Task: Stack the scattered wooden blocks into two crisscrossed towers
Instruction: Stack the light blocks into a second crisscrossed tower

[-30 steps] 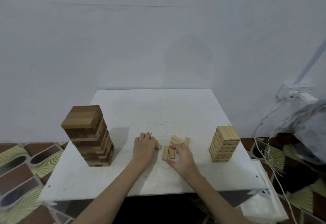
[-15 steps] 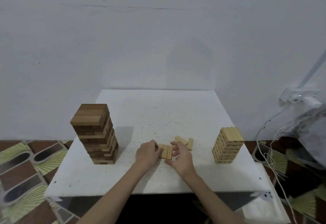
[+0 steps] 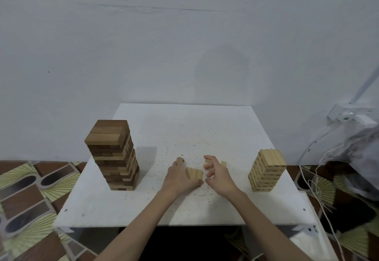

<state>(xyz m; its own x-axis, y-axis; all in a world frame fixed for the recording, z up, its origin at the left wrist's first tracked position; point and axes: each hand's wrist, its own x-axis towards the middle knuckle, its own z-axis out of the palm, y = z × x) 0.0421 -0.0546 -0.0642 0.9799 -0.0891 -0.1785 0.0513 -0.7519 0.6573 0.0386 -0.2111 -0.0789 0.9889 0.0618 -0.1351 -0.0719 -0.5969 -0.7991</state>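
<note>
Two crisscrossed towers stand upright on the white tabletop point(image 3: 225, 209): a tall dark tower point(image 3: 113, 154) at the left, a shorter pale tower point(image 3: 266, 170) at the right, well apart. Between them lies a row of pale blocks point(image 3: 194, 173), side by side, long axes running away from the viewer. The left hand point(image 3: 180, 176) grips this row with thumb and curled fingers. The right hand point(image 3: 217, 173), just beside it, pinches a single block point(image 3: 207, 163); its long axis cannot be told. Another loose block point(image 3: 224, 163) lies behind that hand.
</note>
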